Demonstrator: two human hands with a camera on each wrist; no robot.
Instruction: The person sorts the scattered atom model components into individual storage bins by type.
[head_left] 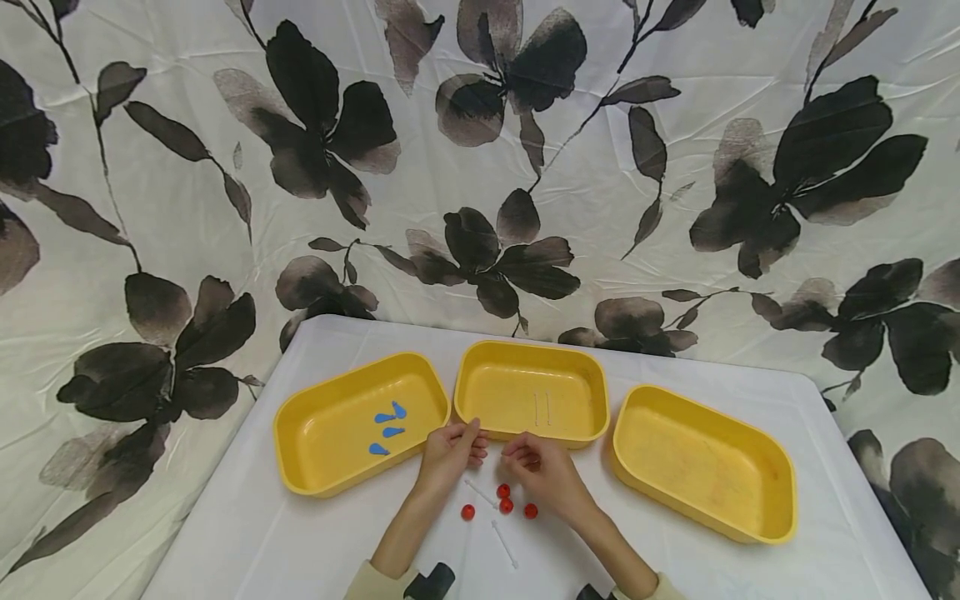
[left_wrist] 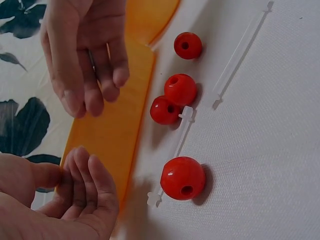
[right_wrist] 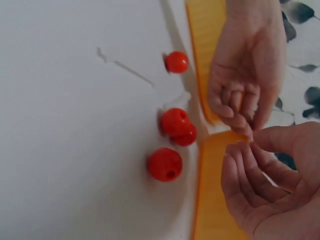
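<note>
In the head view, my left hand (head_left: 450, 454) is at the near edge of the middle yellow tray (head_left: 487, 354), its thumb close to the index finger. Just to its right is my right hand (head_left: 551, 471), fingers loosely bent. The wrist views show nothing between the fingers of either hand. Several red beads (left_wrist: 182, 178) with holes lie on the table below the hands. Two thin whitish plastic sticks with knobbed ends lie there too, one (head_left: 504, 546) nearer me, the other (left_wrist: 182, 132) among the beads. Inside the middle tray are two similar thin sticks (head_left: 536, 408).
To the left, a yellow tray (head_left: 300, 417) contains several blue drop-shaped pieces (head_left: 378, 449). Another yellow tray (head_left: 705, 458) stands at the right. All three trays are on a white-covered table (head_left: 240, 517), with a floral cloth (head_left: 480, 167) hanging behind it.
</note>
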